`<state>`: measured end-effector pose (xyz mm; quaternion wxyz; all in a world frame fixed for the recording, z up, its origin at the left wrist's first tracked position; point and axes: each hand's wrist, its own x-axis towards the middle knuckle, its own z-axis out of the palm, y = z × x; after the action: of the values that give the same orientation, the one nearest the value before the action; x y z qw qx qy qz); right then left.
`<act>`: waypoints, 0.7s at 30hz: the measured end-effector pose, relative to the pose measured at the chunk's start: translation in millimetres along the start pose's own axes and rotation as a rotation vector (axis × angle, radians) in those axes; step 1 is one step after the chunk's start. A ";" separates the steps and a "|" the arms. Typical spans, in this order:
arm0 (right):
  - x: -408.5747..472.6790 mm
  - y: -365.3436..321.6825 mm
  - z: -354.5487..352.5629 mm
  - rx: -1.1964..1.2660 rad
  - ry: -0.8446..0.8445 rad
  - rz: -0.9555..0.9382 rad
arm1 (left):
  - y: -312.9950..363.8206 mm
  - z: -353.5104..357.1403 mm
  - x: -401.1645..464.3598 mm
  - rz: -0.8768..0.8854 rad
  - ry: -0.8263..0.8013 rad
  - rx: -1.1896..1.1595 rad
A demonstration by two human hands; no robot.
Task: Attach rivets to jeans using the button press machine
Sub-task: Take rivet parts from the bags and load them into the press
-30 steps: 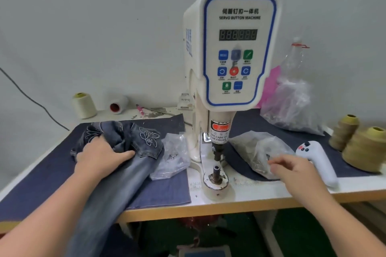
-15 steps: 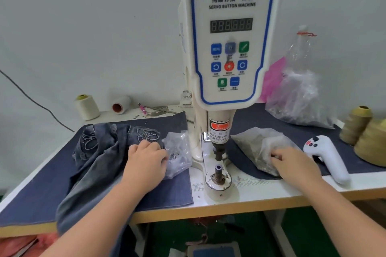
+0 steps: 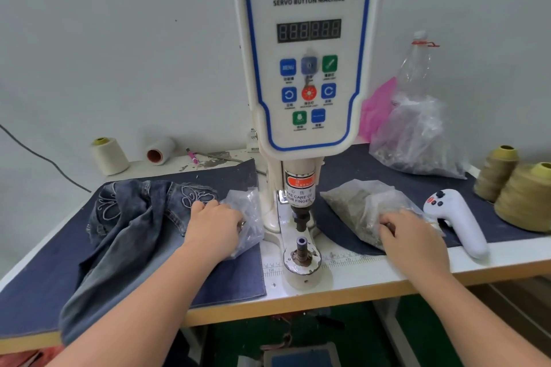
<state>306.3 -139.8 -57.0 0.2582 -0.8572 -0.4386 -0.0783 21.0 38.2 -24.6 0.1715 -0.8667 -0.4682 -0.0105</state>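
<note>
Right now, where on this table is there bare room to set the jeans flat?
Bare spots: the blue mat's left front, beside the jeans, and the white strip between the machine base and the remote. Crowded: around both hands at the plastic bags, and the thread cones at far right.

Rear left of the white table (image 3: 372,274): a cream thread cone (image 3: 108,156) standing upright, a white spool (image 3: 159,150) on its side (red core facing the camera) and a pink pen (image 3: 192,155); a dark cable (image 3: 44,158) runs down the wall. Right side: a white handheld controller (image 3: 459,222) lying on the navy cloth mat (image 3: 417,185); two olive-yellow thread cones (image 3: 521,192) just beside each other at the edge; pink plastic (image 3: 378,107) against the wall.
</note>
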 end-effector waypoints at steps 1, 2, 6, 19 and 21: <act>0.2 0.3 0.8 0.005 0.003 0.002 | -0.4 -0.5 -0.9 -0.004 0.003 -0.008; 0.6 0.7 1.4 0.010 0.005 0.004 | -0.4 -0.8 -1.4 -0.005 0.005 -0.011; 1.2 1.9 2.7 0.022 0.016 0.012 | 0.4 -3.2 -0.8 -0.014 -0.043 0.010; 2.4 2.6 3.7 0.016 0.000 0.024 | 0.4 -2.4 -1.7 -0.014 -0.063 0.041; 2.4 2.9 3.9 0.005 -0.003 0.031 | 0.7 -1.7 -1.8 -0.008 -0.071 0.034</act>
<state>309.7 -137.5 -60.6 0.2609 -0.8633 -0.4261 -0.0717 20.8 35.9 -23.5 0.1695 -0.8615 -0.4778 0.0277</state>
